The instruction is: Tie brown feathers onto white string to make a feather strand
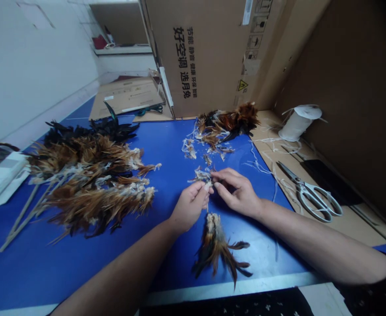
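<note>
My left hand (190, 206) and my right hand (237, 191) meet over the blue table (166, 140), both pinching the top end of a small bundle of brown and black feathers (217, 248). The bundle hangs down from my fingers and lies toward the near edge. Just beyond my fingertips sit a few loose pale feather bits (201, 174). A loose heap of rust and dark feathers (227, 123) lies farther back, in front of the cardboard box.
Several finished feather dusters on thin sticks (87, 180) lie at the left. Steel scissors (311, 193) and a spool of white string (298, 123) rest on cardboard at the right. A large printed cardboard box (209, 52) stands at the back. A white device (0, 175) sits far left.
</note>
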`<state>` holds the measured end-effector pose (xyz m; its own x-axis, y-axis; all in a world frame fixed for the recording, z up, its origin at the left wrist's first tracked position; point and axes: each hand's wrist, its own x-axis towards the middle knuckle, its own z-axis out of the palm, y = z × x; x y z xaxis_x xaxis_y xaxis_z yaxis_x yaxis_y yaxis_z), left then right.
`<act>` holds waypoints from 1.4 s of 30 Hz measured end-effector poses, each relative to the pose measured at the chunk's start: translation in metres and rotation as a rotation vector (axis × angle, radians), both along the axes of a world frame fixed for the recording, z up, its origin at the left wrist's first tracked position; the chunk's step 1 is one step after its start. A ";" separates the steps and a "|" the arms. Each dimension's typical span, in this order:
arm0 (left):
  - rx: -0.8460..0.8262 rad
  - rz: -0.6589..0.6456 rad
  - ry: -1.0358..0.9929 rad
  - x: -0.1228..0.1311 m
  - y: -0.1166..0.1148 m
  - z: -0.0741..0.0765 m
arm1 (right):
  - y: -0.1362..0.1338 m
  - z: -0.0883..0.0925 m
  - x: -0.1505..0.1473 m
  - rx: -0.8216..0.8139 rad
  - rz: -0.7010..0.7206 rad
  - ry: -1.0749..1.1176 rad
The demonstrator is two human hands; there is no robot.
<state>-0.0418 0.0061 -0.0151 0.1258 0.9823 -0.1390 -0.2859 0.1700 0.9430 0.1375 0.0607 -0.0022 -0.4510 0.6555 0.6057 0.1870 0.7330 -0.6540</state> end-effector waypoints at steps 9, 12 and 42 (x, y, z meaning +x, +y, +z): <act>0.002 -0.013 0.055 0.000 -0.001 -0.004 | -0.003 -0.007 -0.002 0.044 0.050 0.002; -0.015 -0.021 0.068 0.000 -0.002 -0.003 | -0.003 -0.007 -0.002 0.044 0.027 -0.004; 0.263 0.169 0.485 -0.008 -0.002 0.003 | 0.027 0.024 0.025 0.058 -0.055 -0.313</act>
